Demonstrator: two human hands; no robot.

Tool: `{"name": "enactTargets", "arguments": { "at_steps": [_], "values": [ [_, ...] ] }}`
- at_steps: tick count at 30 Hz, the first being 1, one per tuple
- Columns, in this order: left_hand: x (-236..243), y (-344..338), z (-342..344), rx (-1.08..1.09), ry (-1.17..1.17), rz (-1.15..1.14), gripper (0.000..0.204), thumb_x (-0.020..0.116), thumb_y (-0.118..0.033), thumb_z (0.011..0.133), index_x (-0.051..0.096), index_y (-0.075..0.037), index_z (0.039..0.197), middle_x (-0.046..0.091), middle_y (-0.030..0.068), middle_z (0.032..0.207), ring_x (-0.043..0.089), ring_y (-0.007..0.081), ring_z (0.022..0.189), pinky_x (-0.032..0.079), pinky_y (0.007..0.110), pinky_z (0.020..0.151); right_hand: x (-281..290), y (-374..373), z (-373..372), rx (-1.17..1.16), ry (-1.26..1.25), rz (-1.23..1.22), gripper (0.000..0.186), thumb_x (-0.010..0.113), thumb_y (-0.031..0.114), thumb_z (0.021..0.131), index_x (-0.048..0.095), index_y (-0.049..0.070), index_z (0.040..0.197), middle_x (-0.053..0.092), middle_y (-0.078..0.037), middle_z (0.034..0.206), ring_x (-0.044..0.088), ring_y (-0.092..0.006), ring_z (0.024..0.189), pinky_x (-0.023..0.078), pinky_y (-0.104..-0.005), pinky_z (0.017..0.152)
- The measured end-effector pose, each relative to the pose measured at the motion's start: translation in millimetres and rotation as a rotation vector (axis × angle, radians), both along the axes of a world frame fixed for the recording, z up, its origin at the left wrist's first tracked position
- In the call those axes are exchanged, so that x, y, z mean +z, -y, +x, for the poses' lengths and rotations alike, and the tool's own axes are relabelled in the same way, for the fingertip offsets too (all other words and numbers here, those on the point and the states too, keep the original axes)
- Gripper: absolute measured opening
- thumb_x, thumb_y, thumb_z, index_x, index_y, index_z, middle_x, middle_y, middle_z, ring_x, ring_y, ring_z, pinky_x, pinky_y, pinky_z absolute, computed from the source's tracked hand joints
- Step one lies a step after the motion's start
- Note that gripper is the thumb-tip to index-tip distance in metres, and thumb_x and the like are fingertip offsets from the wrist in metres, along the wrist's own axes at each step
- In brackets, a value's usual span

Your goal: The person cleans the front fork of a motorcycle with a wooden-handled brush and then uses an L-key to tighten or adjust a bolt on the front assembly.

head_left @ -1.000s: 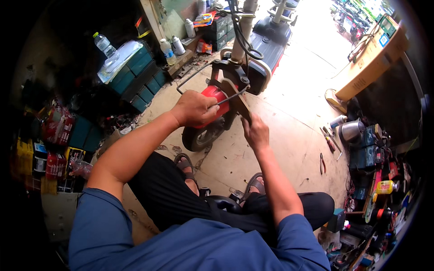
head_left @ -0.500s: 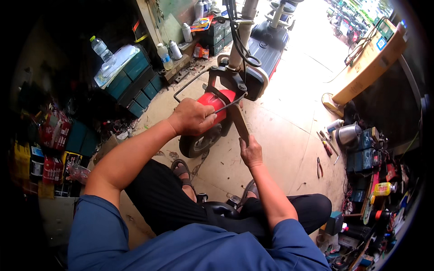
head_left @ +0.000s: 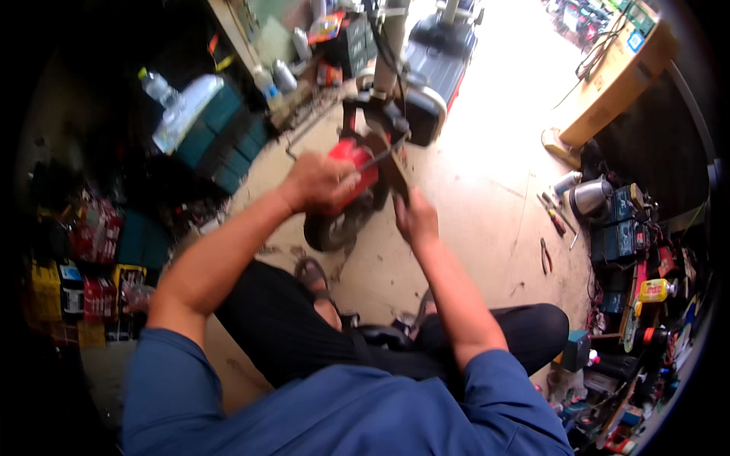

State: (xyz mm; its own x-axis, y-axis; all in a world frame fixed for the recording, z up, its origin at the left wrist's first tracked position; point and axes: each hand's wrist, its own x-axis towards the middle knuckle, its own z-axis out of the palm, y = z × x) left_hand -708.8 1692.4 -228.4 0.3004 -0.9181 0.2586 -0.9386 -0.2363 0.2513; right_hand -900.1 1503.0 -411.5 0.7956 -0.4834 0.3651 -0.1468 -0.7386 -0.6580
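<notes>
My left hand (head_left: 323, 181) is closed around a thin dark bent bar (head_left: 376, 160) at the front of a scooter, close to the red front fender (head_left: 348, 152). In my right hand (head_left: 418, 216) is the lower end of a long flat metal tool, apparently a large wrench (head_left: 395, 173). Its upper end reaches the fork (head_left: 384, 114) under the steering column (head_left: 390, 57); motion blur hides the exact contact. Below the fender, the small front wheel (head_left: 333, 231) stands on the floor, turned to the left.
Pliers (head_left: 546, 256) and screwdrivers (head_left: 555, 219) lie on the floor to the right, near a metal kettle (head_left: 591, 197). Dark green batteries (head_left: 217, 140) are stacked at the left under a plastic bottle (head_left: 158, 87). A cardboard box (head_left: 623, 80) leans at the far right.
The view has shifted and blurred. My right hand and the wrench have moved up and slightly left, nearer my left hand. Both hands keep their grips.
</notes>
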Motion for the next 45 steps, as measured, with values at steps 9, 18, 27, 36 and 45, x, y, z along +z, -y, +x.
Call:
{"name": "enactTargets", "arguments": {
  "at_steps": [9,18,27,36,45],
  "values": [
    [2,0,-3,0.01,0.005,0.022,0.033,0.064,-0.039,0.1,0.067,-0.013,0.08,0.066,0.0173,0.066,0.068,0.0416,0.064,0.052,0.053,0.059,1,1,6,-0.002,-0.009,0.032,0.029,0.073,0.023,0.1,0.061,0.002,0.116,0.072,-0.028,0.095,0.07,-0.0508,0.081,0.057,-0.057,0.07],
    [-5,-5,-10,0.02,-0.011,0.036,0.031,0.065,-0.037,0.099,0.066,-0.014,0.079,0.066,0.0183,0.066,0.068,0.0425,0.063,0.051,0.053,0.058,6,0,36,0.0,0.111,0.039,0.029,0.073,0.024,0.101,0.06,0.002,0.115,0.072,-0.029,0.095,0.071,-0.0498,0.082,0.057,-0.0576,0.069],
    [5,3,-7,0.022,-0.032,0.02,0.031,0.065,-0.036,0.1,0.065,-0.013,0.079,0.065,0.0186,0.066,0.068,0.0424,0.064,0.051,0.054,0.059,10,-7,19,0.004,0.04,0.115,0.029,0.072,0.026,0.101,0.06,0.001,0.11,0.072,-0.029,0.09,0.072,-0.0509,0.082,0.058,-0.0569,0.07],
    [2,0,-9,0.029,-0.022,0.038,0.029,0.067,-0.034,0.099,0.066,-0.012,0.081,0.064,0.0195,0.067,0.068,0.0429,0.065,0.051,0.052,0.058,41,-1,31,0.012,0.068,0.121,0.028,0.072,0.027,0.101,0.062,0.002,0.111,0.071,-0.03,0.089,0.071,-0.052,0.081,0.057,-0.0586,0.07],
    [10,7,-9,0.018,-0.049,0.017,0.026,0.067,-0.03,0.1,0.066,-0.01,0.084,0.063,0.021,0.07,0.067,0.0438,0.067,0.05,0.051,0.059,33,10,56,0.012,0.165,0.068,0.031,0.072,0.029,0.101,0.062,0.002,0.112,0.071,-0.027,0.094,0.069,-0.052,0.086,0.056,-0.0611,0.072]
  ]
}}
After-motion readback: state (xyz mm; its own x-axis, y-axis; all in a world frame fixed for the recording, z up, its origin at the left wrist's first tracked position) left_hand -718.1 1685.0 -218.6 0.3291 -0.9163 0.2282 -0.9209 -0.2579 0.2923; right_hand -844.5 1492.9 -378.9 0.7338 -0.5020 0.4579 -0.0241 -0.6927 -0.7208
